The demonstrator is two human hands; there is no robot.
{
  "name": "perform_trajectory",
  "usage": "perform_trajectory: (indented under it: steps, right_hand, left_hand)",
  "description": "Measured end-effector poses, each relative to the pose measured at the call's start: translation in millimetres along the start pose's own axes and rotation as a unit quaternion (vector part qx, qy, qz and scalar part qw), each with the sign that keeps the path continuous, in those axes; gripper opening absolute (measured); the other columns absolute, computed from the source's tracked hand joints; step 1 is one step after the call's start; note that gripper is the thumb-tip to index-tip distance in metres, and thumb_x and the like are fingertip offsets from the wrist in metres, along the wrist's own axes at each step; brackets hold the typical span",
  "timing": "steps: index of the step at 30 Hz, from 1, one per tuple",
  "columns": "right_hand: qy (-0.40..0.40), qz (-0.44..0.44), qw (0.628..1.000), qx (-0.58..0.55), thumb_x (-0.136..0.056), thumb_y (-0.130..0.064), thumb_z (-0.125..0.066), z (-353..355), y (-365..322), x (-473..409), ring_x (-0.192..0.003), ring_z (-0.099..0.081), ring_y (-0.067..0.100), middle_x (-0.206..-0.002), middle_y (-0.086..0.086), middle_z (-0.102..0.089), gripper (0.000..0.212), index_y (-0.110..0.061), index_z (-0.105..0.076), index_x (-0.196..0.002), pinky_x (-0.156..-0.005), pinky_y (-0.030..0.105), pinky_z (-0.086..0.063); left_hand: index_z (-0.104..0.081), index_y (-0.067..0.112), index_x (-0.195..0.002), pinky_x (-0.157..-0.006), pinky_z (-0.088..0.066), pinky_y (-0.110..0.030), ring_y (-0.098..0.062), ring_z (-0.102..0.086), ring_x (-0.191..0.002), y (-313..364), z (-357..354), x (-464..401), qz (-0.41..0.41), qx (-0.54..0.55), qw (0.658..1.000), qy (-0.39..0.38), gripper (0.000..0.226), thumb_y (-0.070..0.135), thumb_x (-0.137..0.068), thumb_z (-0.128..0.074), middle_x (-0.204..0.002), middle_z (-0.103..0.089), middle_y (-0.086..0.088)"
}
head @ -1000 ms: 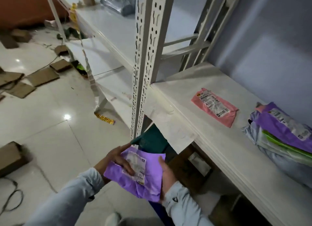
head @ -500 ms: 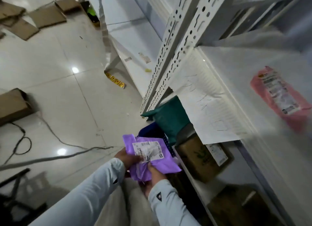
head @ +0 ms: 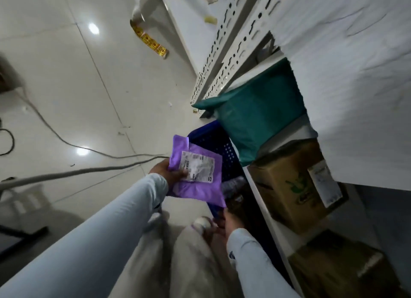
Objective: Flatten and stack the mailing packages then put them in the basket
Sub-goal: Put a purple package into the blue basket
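Observation:
My left hand (head: 171, 173) grips a purple mailing package (head: 200, 186) with a white label by its left edge, thumb on top. The package hangs over the near end of a dark blue perforated basket (head: 224, 153) that stands on the floor against the shelving. My right hand (head: 223, 225) is lower, just below the package's bottom corner and by the basket's near rim; it is dim and blurred, with loose fingers and nothing visibly held. A teal mailing package (head: 255, 117) lies across the basket's far end and pokes out from under the shelf.
A white perforated shelf upright (head: 224, 53) rises behind the basket. Cardboard boxes (head: 289, 186) fill the low shelf at right. Grey cables (head: 89, 171) cross the tiled floor at left, with yellow tape (head: 149, 41) farther back. My shoe (head: 201, 223) is beside the basket.
I have bent and looked down from the upper shelf to the floor basket. The purple package went from both hands to my left hand alone; my right hand dropped below it.

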State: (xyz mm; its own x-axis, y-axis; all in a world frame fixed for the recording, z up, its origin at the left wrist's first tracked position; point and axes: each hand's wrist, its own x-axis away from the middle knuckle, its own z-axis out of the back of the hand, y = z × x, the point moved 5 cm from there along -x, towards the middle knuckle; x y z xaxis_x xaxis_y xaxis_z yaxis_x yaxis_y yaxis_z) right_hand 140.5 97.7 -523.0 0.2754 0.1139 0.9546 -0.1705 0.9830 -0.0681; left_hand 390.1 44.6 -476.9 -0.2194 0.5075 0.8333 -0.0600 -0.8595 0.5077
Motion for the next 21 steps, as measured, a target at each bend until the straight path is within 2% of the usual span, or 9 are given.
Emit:
perform_trajectory:
  steps: [1,3,6,9,11,14,17,19,21]
  right_hand:
    - [0.011,0.016,0.997,0.07,-0.099,-0.022,-0.043,0,-3,-15,-0.072,-0.059,0.026,-0.085,0.009,-0.063,0.022,-0.007,-0.059,-0.1,-0.057,0.023,-0.043]
    - [0.015,0.075,0.965,0.252,-0.096,-0.012,-0.047,-4,-12,-36,-0.101,-0.059,0.03,-0.114,0.009,-0.061,0.026,-0.006,-0.056,-0.119,-0.072,0.018,-0.037]
    - [0.063,0.123,0.907,0.399,-0.087,-0.029,-0.059,-11,-11,-74,-0.127,-0.046,0.026,-0.141,0.005,-0.046,0.053,-0.015,-0.043,-0.136,-0.104,0.029,-0.035]
    - [0.081,0.109,0.808,0.573,-0.085,-0.047,-0.056,-12,-2,-107,-0.14,-0.028,0.027,-0.155,0.007,-0.022,0.081,-0.016,-0.017,-0.15,-0.116,0.037,-0.025]
    - [0.092,0.118,0.762,0.63,-0.091,-0.042,-0.05,-11,2,-117,-0.142,-0.022,0.028,-0.156,0.01,-0.018,0.075,-0.014,-0.014,-0.15,-0.117,0.038,-0.021]
    - [0.132,0.177,0.639,0.737,-0.101,-0.018,-0.034,-18,0,-111,-0.141,-0.025,0.029,-0.152,0.017,-0.025,0.05,-0.005,-0.018,-0.147,-0.115,0.035,-0.018]
    - [0.15,0.189,0.565,0.789,-0.099,-0.006,-0.029,-28,15,-110,-0.137,-0.029,0.037,-0.146,0.026,-0.031,0.045,0.004,-0.022,-0.142,-0.113,0.042,-0.02]
    - [0.154,0.215,0.547,0.795,-0.095,-0.001,-0.023,-40,31,-116,-0.132,-0.038,0.037,-0.14,0.025,-0.041,0.045,0.003,-0.032,-0.139,-0.111,0.044,-0.026]
    - [0.149,0.208,0.582,0.772,-0.094,-0.003,-0.025,-49,39,-109,-0.129,-0.044,0.035,-0.137,0.019,-0.048,0.046,-0.004,-0.039,-0.138,-0.109,0.044,-0.031]
  left_hand:
    - [-0.062,0.014,-0.117,-0.065,-0.034,-0.015,-0.016,-0.055,-0.082,1,-4,-11,-0.003,-0.01,1.0,-0.001,0.039,0.022,-0.081,-0.072,-0.096,-0.061,0.0]
    - [-0.06,0.017,-0.121,-0.073,-0.034,-0.017,-0.018,-0.057,-0.091,4,-16,-30,-0.018,-0.031,0.999,-0.025,0.042,0.021,-0.081,-0.072,-0.1,-0.062,0.0]
    - [-0.058,0.019,-0.124,-0.081,-0.037,-0.02,-0.017,-0.056,-0.094,6,-34,-55,-0.043,-0.065,0.995,-0.066,0.043,0.017,-0.082,-0.069,-0.11,-0.065,-0.002]
    - [-0.059,0.021,-0.121,-0.075,-0.037,-0.016,-0.013,-0.054,-0.089,-4,-44,-77,-0.04,-0.036,0.997,-0.049,0.041,0.016,-0.082,-0.069,-0.104,-0.064,0.002]
    - [-0.06,0.02,-0.119,-0.074,-0.038,-0.016,-0.012,-0.055,-0.087,-15,-46,-83,-0.035,-0.025,0.998,-0.036,0.04,0.017,-0.081,-0.071,-0.099,-0.063,0.003]
    - [-0.062,0.017,-0.117,-0.059,-0.038,-0.004,-0.01,-0.055,-0.081,-34,-47,-87,-0.03,-0.019,0.999,-0.041,0.038,0.013,-0.081,-0.072,-0.093,-0.062,0.005]
    - [-0.062,0.019,-0.116,-0.052,-0.034,-0.002,-0.008,-0.053,-0.08,-45,-47,-85,-0.035,-0.038,0.997,-0.049,0.036,0.015,-0.081,-0.071,-0.094,-0.061,0.007]
    - [-0.061,0.02,-0.116,-0.068,-0.036,-0.01,-0.009,-0.055,-0.084,-51,-48,-83,-0.025,-0.042,0.997,-0.056,0.035,0.016,-0.082,-0.071,-0.098,-0.063,0.006]
    - [-0.061,0.021,-0.115,-0.076,-0.039,-0.016,-0.012,-0.059,-0.09,-59,-52,-81,-0.012,-0.042,0.997,-0.065,0.036,0.017,-0.081,-0.072,-0.1,-0.065,0.005]
